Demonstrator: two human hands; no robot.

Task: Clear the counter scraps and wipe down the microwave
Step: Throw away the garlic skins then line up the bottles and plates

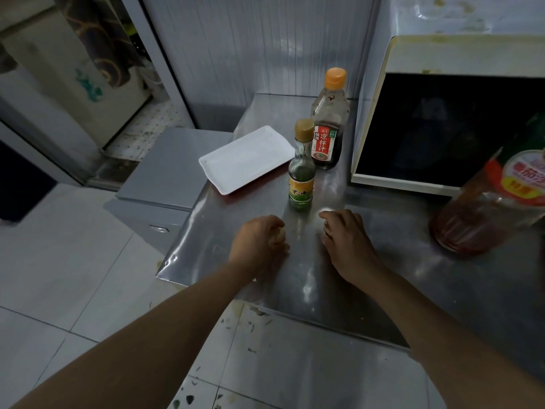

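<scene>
Steel counter (339,290) bears our hands apart, left hand (259,240) cupping scraps, right hand (345,234) loosely curled, nearer the far-right microwave (442,128).

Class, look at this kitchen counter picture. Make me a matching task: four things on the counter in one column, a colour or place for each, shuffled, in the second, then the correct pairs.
Things
1. tall sauce bottle
2. small glass bottle
3. white tray
4. microwave

Descriptions
A. lies at the counter's left edge, overhanging it
B. has an orange cap
C. stands at the right with a dark door
D. has a tan cap and stands nearest the hands

Pairs: 1-B, 2-D, 3-A, 4-C
</scene>
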